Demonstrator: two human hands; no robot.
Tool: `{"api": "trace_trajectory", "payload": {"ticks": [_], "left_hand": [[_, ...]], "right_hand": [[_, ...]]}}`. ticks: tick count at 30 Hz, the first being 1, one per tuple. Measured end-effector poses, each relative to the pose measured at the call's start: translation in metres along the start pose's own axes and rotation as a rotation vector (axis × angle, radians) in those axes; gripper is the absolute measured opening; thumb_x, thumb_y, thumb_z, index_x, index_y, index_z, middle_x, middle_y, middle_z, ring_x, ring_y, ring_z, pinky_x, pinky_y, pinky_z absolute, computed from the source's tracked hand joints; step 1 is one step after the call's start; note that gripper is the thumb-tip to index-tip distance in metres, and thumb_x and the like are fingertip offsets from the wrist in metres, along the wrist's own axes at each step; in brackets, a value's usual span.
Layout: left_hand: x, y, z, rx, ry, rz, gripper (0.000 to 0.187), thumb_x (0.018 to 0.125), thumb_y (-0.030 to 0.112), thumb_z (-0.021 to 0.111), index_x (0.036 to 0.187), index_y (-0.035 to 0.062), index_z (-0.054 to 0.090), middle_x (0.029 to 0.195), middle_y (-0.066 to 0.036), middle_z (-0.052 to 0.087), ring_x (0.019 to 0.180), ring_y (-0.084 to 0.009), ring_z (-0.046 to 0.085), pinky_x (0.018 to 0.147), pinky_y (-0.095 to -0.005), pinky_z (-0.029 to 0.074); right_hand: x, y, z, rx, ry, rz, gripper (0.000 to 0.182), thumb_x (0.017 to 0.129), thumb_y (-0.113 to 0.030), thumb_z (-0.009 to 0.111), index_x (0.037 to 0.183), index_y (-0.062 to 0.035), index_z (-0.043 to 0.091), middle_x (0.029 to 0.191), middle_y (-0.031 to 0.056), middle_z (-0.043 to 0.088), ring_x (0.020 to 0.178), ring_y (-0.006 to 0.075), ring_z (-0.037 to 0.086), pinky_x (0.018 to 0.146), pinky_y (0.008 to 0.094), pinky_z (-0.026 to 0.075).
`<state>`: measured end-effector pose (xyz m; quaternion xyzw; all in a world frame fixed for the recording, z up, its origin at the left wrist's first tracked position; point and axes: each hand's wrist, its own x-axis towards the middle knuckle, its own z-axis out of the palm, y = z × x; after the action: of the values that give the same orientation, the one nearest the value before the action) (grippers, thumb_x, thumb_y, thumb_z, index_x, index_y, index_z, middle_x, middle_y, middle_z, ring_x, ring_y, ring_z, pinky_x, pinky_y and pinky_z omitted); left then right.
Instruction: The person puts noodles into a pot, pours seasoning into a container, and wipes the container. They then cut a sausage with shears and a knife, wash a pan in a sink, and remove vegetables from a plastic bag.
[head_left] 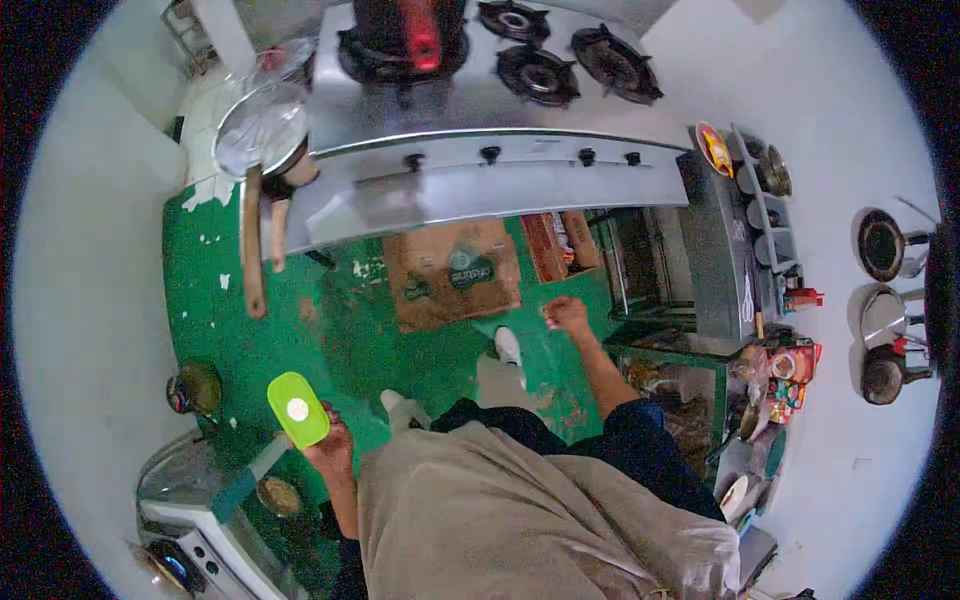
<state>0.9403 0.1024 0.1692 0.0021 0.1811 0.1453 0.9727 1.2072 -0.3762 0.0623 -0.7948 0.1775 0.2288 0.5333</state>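
Note:
At the lower left, my left hand (pixel 333 447) is closed round the end of a lime-green rectangular lidded container (pixel 290 398). A round white spot sits on its top, and whatever lies under the green surface is hidden. Out to the right, my right hand (pixel 567 314) hangs over the floor with its fingers curled in, and nothing shows in them. A flattened cardboard sheet (pixel 440 312) lies on the green floor ahead, left of that hand.
A steel stove (pixel 480 115) spans the front, with a dark pot (pixel 375 30) on it. Long-handled strainers (pixel 262 130) jut out at its left corner. A steel counter (pixel 725 290) stands to the right, a white appliance (pixel 215 545) at lower left, and a cardboard box (pixel 543 250) beneath the stove.

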Motion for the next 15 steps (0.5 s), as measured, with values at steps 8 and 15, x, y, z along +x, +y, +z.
{"api": "trace_trajectory", "payload": {"ticks": [8, 15], "left_hand": [[0.034, -0.167, 0.013, 0.151, 0.185, 0.186, 0.044, 0.085, 0.035, 0.057, 0.119, 0.0073, 0.054, 0.106, -0.012, 0.058, 0.086, -0.0252, 0.056, 0.067, -0.0322, 0.051], [0.032, -0.289, 0.021, 0.027, 0.217, 0.067, 0.05, 0.084, 0.034, 0.058, 0.126, 0.0094, 0.049, 0.114, -0.012, 0.053, 0.097, -0.0264, 0.055, 0.078, -0.0384, 0.051]], "right_hand": [[0.215, 0.165, -0.219, -0.106, 0.054, -0.08, 0.029, 0.078, -0.033, 0.06, 0.083, -0.0043, 0.064, 0.066, 0.0108, 0.06, 0.047, 0.0255, 0.056, 0.043, 0.0368, 0.049], [0.344, 0.194, -0.259, -0.971, 0.481, -0.315, 0.029, 0.074, -0.039, 0.066, 0.088, -0.0135, 0.067, 0.077, 0.0079, 0.063, 0.066, 0.0267, 0.061, 0.059, 0.0392, 0.05]]}}
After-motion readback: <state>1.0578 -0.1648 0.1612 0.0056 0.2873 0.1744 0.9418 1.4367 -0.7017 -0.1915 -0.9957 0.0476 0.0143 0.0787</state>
